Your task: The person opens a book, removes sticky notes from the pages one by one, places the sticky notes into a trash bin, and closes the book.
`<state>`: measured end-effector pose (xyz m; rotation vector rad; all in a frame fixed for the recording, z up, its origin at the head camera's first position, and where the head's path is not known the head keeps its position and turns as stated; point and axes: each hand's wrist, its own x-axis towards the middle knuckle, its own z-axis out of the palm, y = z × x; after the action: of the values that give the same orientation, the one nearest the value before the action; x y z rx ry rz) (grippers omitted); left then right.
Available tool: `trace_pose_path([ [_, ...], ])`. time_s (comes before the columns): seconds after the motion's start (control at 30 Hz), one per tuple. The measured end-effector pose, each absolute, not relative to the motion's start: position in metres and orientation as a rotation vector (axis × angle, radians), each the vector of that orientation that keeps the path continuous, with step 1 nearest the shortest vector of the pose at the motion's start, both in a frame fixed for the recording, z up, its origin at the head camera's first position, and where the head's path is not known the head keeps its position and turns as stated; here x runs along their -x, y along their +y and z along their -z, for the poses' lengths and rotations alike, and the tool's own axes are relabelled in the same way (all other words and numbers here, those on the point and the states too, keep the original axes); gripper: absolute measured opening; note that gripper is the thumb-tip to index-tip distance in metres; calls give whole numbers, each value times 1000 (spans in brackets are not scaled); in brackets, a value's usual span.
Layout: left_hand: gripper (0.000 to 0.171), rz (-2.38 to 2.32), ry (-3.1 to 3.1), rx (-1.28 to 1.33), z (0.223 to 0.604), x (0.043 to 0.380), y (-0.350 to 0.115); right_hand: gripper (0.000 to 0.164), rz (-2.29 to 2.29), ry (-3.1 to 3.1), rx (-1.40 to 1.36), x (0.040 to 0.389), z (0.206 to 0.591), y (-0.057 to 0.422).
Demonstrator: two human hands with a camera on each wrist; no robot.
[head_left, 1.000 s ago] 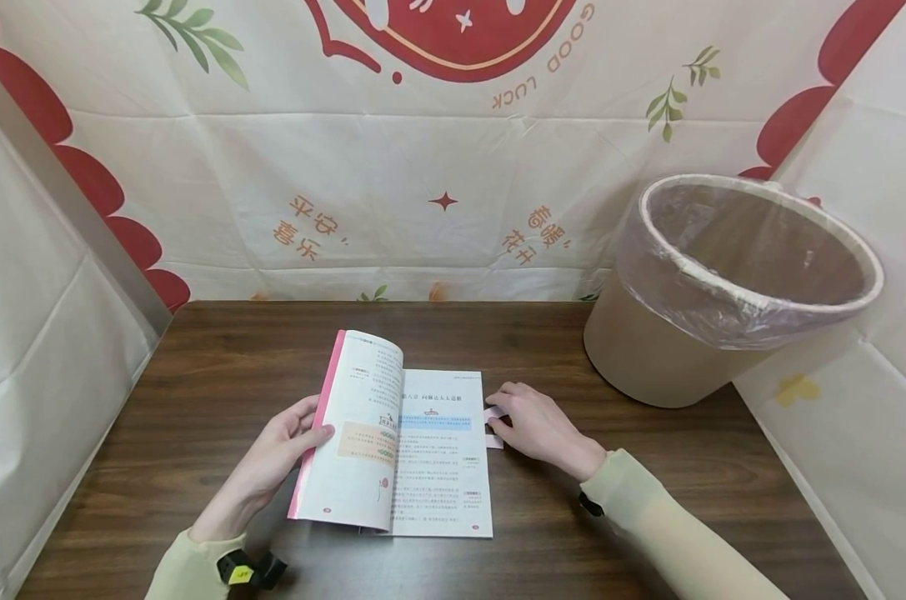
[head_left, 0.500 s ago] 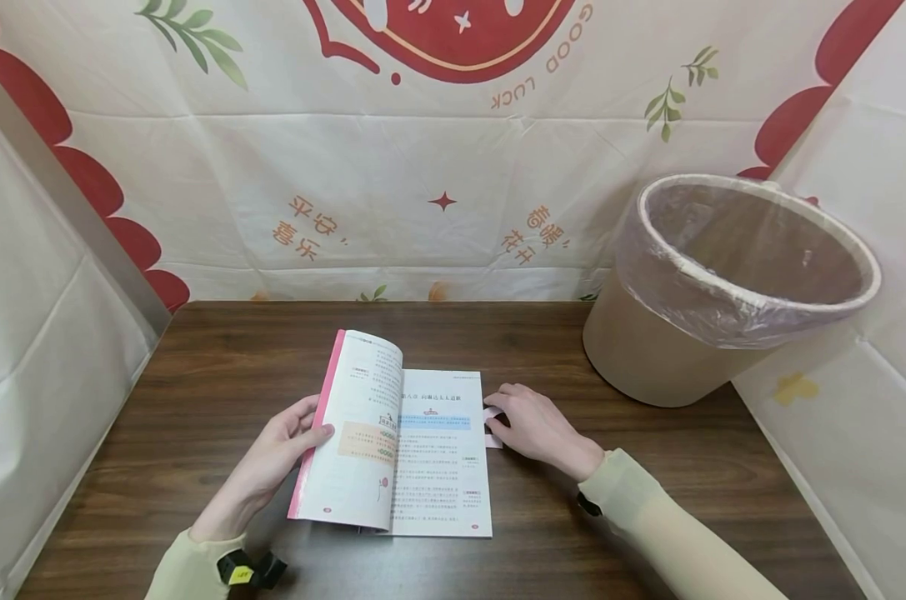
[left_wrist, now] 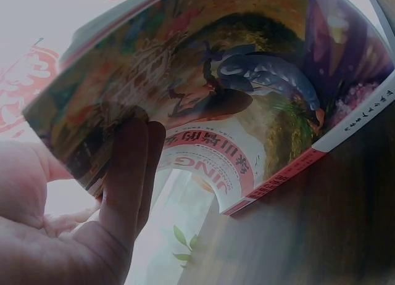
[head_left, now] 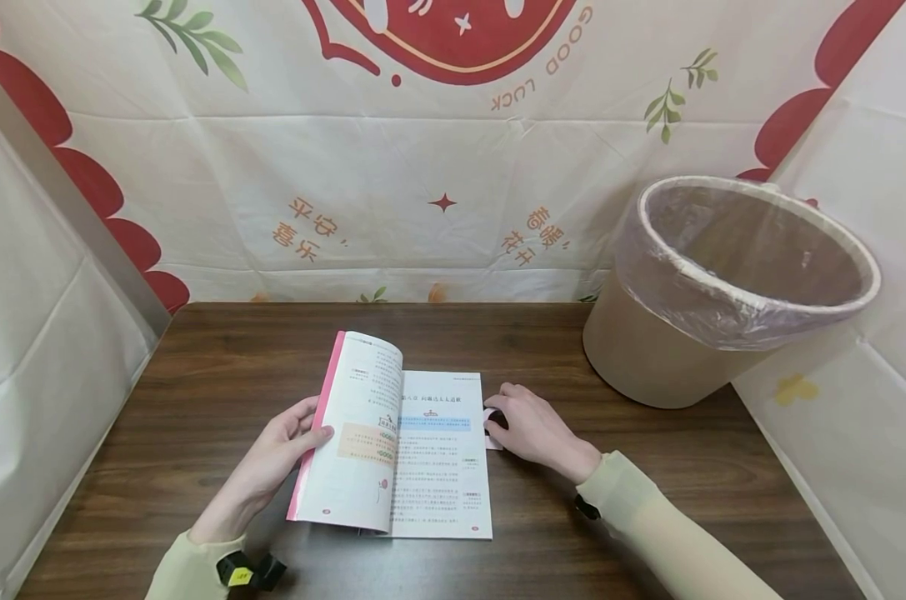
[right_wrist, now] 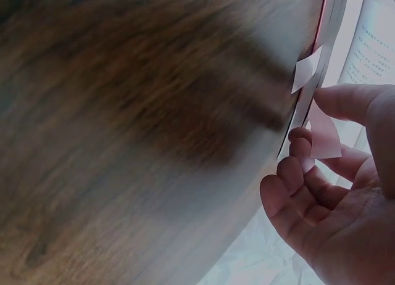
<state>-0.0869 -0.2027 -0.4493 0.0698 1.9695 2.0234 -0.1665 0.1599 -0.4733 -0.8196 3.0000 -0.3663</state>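
Pink-edged, an open book (head_left: 433,483) lies on a wooden table (head_left: 205,375), its raised left side pinched by the left hand (head_left: 276,448); at the book's right edge, the right hand (head_left: 537,427) curls beside paper tabs (right_wrist: 325,137), pinching or not, I cannot tell.

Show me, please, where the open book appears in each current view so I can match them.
Head: the open book sits at lower centre.
Left wrist: its illustrated cover spans the upper part, reaching the right edge.
Right wrist: only part of it shows, including a printed page, at upper right.
Shared landmark: the brown tabletop, under the book, at lower right and across the left, respectively.
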Motion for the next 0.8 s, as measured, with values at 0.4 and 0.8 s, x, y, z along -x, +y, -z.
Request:
trace_pose_path([
  [0.4,61,-2020,1969,-77,450,88,-203,26,454,2971,785,169,472,164],
  [0.8,61,-2011,1970,-83,450,89,-202,23,520,2964,716,167,474,164],
])
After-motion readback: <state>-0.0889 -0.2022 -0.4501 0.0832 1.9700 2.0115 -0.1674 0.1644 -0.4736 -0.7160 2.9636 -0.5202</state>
